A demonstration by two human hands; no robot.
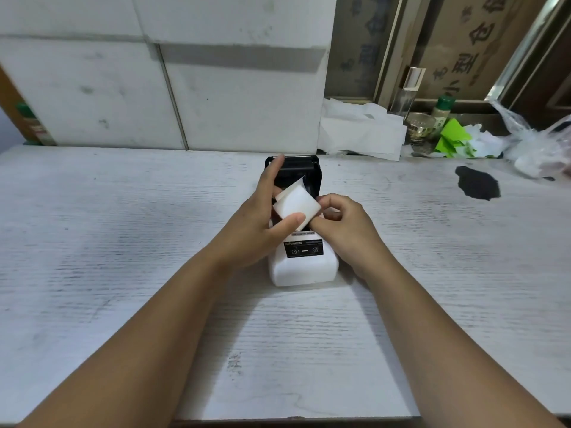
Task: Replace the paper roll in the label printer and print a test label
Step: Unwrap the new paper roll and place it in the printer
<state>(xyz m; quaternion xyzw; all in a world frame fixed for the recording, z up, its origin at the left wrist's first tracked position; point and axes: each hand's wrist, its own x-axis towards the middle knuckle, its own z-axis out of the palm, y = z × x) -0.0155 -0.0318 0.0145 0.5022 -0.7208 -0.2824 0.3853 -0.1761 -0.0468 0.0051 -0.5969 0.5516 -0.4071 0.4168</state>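
A small white label printer (pixel 304 268) with a black control panel (pixel 304 248) stands in the middle of the table, its black lid (pixel 298 168) swung open at the back. Over the open compartment I hold a white paper roll (pixel 298 203) whose loose end curls upward. My left hand (pixel 262 217) grips the roll with thumb on its near side and forefinger raised by the lid. My right hand (pixel 343 223) pinches the roll's right edge. The inside of the compartment is hidden by the roll and my hands.
The whitewashed wooden table (pixel 123 242) has a dark stain (pixel 477 182) at right. Behind it lie crumpled white paper (pixel 358 131), a glass jar (pixel 418 126), a green-capped bottle (pixel 441 111), green scraps (pixel 452 139) and a plastic bag (pixel 540 146). White blocks (pixel 154 88) form the back wall.
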